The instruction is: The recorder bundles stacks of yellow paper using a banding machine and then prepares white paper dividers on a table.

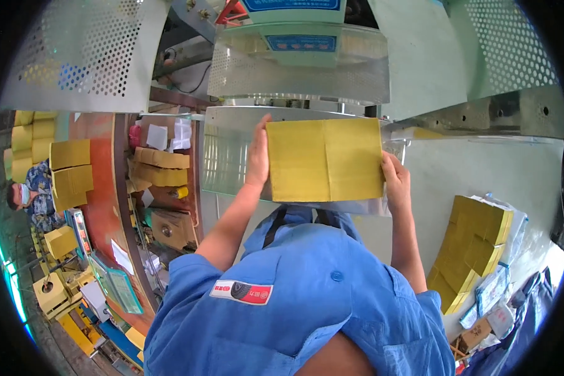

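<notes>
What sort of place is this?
Looks like a factory workshop: perforated metal panels and a transparent guard stand ahead, and the creased yellow paper between left hand and right hand resembles the yellow pile at right.

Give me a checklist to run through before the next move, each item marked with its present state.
1. Left hand at the left edge of the yellow card: ok.
2. Right hand at its right edge: ok.
3. Hands gloved: not ok, both are bare.
4. Card's face free of creases: not ok, one runs down near the middle.
5. Card's underside sound: cannot tell, it is hidden.
6. Yellow pile in view on the right: ok.
</notes>
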A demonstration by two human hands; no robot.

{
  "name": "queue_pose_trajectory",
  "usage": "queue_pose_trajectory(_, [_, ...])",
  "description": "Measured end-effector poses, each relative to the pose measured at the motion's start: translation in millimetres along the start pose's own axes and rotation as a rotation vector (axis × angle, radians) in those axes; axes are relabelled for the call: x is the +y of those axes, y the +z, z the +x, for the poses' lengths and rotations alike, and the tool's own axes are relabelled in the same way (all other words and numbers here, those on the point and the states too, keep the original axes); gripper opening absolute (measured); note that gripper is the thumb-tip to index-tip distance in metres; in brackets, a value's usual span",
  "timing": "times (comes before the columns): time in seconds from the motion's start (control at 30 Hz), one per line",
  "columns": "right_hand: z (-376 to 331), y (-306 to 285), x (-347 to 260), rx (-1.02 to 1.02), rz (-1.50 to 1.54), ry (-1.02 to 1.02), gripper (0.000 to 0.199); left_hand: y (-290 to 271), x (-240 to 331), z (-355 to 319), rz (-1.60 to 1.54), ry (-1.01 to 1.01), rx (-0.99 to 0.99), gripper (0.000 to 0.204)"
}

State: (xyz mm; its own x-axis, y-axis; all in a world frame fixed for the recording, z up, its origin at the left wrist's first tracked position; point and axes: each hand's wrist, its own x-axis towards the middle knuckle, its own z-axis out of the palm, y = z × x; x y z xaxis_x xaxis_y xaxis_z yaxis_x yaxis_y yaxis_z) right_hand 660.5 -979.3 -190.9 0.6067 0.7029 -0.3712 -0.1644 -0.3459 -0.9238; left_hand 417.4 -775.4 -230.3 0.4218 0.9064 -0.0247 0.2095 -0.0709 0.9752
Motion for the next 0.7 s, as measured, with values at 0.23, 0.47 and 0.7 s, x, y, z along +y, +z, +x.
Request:
queue_pose_trajectory(0.23, [2, 7, 4, 0.011, 0.170, 0.003, 0.030, 2, 13, -11, -0.603, -0.373, -0.075, 0.063])
queue_pose_trajectory(0.47, [6, 5, 9, -0.030, 0.159, -0.021, 0.034, 8, 7, -13, -0.640, -0.450, -0.076, 0.071])
queue_pose_trajectory(0.7, [12, 2, 13, -0.043, 0.347, 0.099, 0.028, 13, 5, -20, -0.842, -0.447, -0.004, 0.061])
